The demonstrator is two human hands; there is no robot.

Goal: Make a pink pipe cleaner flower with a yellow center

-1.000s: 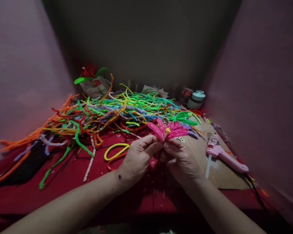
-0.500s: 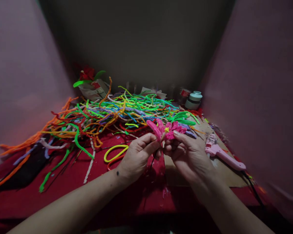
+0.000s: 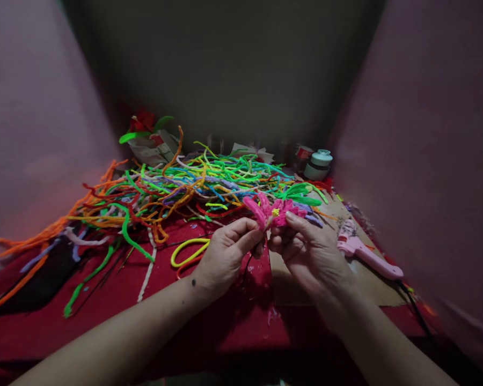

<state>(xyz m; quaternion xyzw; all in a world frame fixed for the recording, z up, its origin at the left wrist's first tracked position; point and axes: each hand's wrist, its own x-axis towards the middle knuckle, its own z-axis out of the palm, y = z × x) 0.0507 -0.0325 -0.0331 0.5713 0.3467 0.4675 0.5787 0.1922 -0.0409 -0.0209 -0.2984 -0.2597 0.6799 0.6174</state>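
Note:
A pink pipe-cleaner flower (image 3: 280, 206) with a small yellow centre is held up between both hands, over the red cloth. My left hand (image 3: 234, 252) pinches it low on the left side, close to the petal bases. My right hand (image 3: 306, 252) grips a petal on the right, thumb on top and fingers curled beneath. The fingers hide the underside of the flower. Just behind it lies a green looped pipe-cleaner piece (image 3: 300, 194). To the left of my left hand rest yellow scissor-like handles (image 3: 177, 256), partly hidden by the wrist.
A heap of coloured pipe cleaners (image 3: 209, 177) spreads across the back of the red cloth (image 3: 145, 343). On the right, a pink glue gun (image 3: 368, 257) lies on a cardboard sheet (image 3: 295, 292), its cord trailing forward. A mint-lidded jar (image 3: 319, 163) stands behind, and a red flower (image 3: 143, 120) sits back left.
Both hands keep their hold on the pink flower, whose petals have shifted very slightly. The whole view has drifted a little; nothing was let go or picked up.

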